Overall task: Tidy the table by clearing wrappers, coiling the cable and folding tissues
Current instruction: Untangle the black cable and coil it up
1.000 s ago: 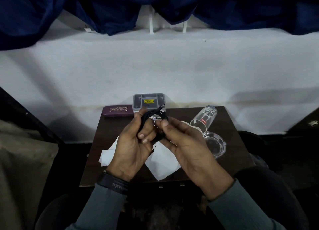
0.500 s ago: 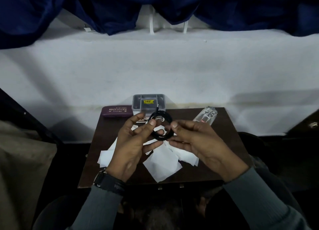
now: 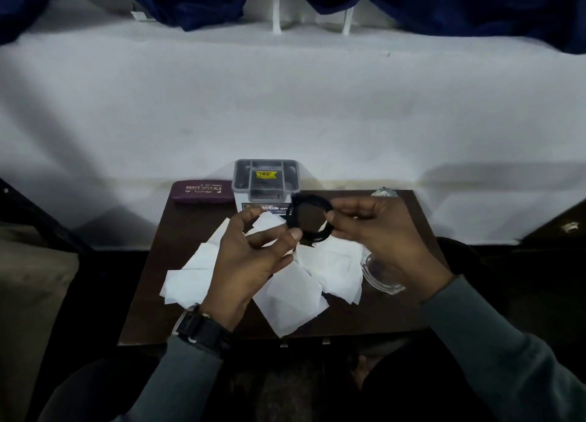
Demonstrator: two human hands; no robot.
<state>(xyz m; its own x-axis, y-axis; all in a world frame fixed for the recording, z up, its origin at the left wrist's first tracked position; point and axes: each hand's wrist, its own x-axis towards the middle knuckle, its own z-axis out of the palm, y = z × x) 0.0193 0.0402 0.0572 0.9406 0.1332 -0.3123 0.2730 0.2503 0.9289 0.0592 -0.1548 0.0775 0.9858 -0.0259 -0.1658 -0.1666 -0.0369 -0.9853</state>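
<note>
A black cable wound into a small ring hangs above the middle of the brown table. My right hand pinches the ring's right side. My left hand is just left of it with the fingers spread, and one fingertip touches the ring's lower left edge. Several white tissues lie flat and overlapping on the table beneath both hands.
A grey plastic box with a yellow sticker and a maroon spectacle case stand at the table's back edge. A glass ashtray sits under my right wrist, and a clear glass lies behind it. A white wall rises close behind.
The coil went from being gripped by both hands to hanging from my right hand, shifted slightly right. My left hand's fingers have spread and drawn away from it.
</note>
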